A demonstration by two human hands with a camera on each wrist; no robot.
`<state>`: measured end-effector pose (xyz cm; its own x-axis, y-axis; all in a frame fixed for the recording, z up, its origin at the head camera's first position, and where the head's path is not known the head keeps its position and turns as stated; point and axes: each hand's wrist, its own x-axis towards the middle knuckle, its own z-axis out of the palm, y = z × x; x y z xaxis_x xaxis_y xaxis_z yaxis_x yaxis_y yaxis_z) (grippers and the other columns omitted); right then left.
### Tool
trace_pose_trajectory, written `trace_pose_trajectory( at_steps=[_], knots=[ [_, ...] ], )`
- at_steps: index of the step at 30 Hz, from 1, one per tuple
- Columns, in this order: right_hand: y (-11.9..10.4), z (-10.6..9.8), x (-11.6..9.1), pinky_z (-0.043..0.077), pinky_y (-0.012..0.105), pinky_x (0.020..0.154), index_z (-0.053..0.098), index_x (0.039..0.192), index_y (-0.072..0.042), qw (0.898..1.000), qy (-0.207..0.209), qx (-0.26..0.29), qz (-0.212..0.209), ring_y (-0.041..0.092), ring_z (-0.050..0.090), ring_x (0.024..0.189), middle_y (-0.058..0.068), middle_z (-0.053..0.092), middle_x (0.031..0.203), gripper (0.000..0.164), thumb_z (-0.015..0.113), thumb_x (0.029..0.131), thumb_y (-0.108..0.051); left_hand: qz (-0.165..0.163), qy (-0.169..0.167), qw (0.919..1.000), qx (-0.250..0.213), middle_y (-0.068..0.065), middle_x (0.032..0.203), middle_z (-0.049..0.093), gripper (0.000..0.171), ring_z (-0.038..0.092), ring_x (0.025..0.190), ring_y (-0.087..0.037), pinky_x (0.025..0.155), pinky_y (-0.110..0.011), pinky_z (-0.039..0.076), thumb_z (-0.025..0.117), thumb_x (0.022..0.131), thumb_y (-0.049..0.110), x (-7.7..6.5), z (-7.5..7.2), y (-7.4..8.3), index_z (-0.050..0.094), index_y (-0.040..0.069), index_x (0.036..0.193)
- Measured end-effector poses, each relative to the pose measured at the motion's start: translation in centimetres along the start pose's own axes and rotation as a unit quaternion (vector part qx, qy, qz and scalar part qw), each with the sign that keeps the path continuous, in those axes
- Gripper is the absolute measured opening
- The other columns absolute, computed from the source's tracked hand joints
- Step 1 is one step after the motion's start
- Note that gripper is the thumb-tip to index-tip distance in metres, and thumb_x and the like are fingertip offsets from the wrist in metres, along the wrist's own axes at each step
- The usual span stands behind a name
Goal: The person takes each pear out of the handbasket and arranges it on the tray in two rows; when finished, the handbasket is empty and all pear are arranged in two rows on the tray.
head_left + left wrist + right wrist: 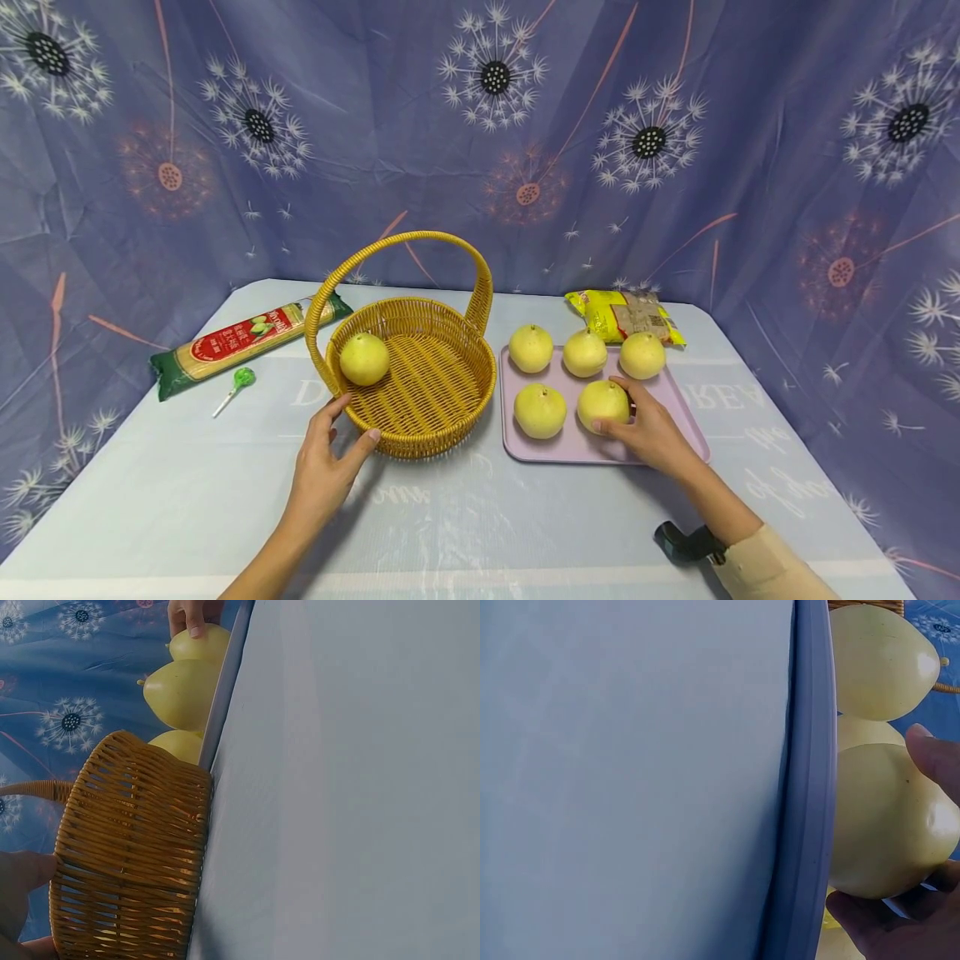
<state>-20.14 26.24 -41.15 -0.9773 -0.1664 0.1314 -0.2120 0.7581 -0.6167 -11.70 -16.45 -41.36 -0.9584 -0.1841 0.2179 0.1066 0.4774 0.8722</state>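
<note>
My left hand (324, 468) touches the near-left rim of a golden wicker basket (438, 446), its thumb and forefinger spread apart along the rim. One yellow pear (364, 359) sits inside, at the basket's left. On the right, my right hand (651, 427) grips another yellow pear (600, 403) at the front of a pale purple tray (600, 454), thumb on its near side and fingers around the far right. In the right wrist view, the held pear (889, 825) is between the thumb and fingers, close over the tray's edge. Several more pears (540, 411) stand on the tray.
A yellow and brown packet (626, 317) lies behind the tray. At the left are a long pack of spaghetti (240, 342) and a green lollipop (243, 378). The basket's tall arched handle (420, 236) rises above its rim. A patterned curtain (405, 125) hangs behind the table.
</note>
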Motion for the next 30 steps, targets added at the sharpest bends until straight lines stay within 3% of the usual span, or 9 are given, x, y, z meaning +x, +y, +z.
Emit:
trace_pose_trajectory(
  at_steps=[7, 14, 21, 27, 30],
  knots=[
    [-0.2, -0.1, 0.1, 0.042, 0.056, 0.1, 0.031, 0.144, -0.001, 1.0, -0.011, 0.007, 0.015, 0.039, 0.047, 0.123, 0.025, 0.036, 0.146, 0.088, 0.074, 0.079, -0.04, 0.004, 0.003, 1.0, -0.004, -0.016, 0.147, 0.035, 0.062, 0.031, 0.138, -0.034, 0.109, -0.055, 0.032, 0.065, 0.089, 0.028, 0.0, 0.0, 0.1, 0.037, 0.007, 0.141],
    [-1.3, -1.2, 0.4, 0.036, 0.058, 0.106, 0.033, 0.142, 0.001, 1.0, 0.0, 0.021, -0.014, 0.043, 0.041, 0.129, 0.024, 0.039, 0.145, 0.084, 0.074, 0.08, -0.038, -0.002, 0.004, 1.0, 0.001, -0.016, 0.147, 0.035, 0.062, 0.031, 0.139, -0.034, 0.109, -0.054, 0.033, 0.065, 0.089, 0.029, 0.0, 0.0, -0.2, 0.037, 0.008, 0.141],
    [-4.7, -2.2, 1.0, 0.035, 0.056, 0.108, 0.036, 0.142, -0.004, 0.997, 0.017, 0.037, -0.063, 0.039, 0.039, 0.134, 0.018, 0.041, 0.146, 0.078, 0.073, 0.081, -0.037, 0.001, 0.005, 1.0, 0.001, -0.016, 0.147, 0.035, 0.062, 0.031, 0.138, -0.034, 0.109, -0.054, 0.033, 0.065, 0.089, 0.029, 0.0, 0.0, -0.2, 0.037, 0.008, 0.141],
    [-8.3, -2.0, 2.1, 0.035, 0.056, 0.109, 0.039, 0.141, -0.007, 0.992, 0.008, 0.067, -0.111, 0.034, 0.038, 0.135, 0.012, 0.042, 0.146, 0.073, 0.075, 0.081, -0.027, 0.001, 0.004, 1.0, 0.002, -0.016, 0.147, 0.035, 0.063, 0.031, 0.138, -0.035, 0.109, -0.055, 0.033, 0.065, 0.089, 0.029, 0.0, 0.1, -0.3, 0.037, 0.007, 0.141],
    [-10.0, -1.6, 2.6, 0.037, 0.054, 0.109, 0.04, 0.141, -0.01, 0.989, -0.001, 0.066, -0.134, 0.032, 0.039, 0.135, 0.009, 0.043, 0.146, 0.073, 0.075, 0.08, -0.03, 0.0, 0.002, 1.0, 0.003, -0.016, 0.147, 0.034, 0.063, 0.031, 0.138, -0.035, 0.109, -0.055, 0.033, 0.065, 0.09, 0.029, 0.0, 0.0, -0.2, 0.036, 0.007, 0.141]
  ],
)
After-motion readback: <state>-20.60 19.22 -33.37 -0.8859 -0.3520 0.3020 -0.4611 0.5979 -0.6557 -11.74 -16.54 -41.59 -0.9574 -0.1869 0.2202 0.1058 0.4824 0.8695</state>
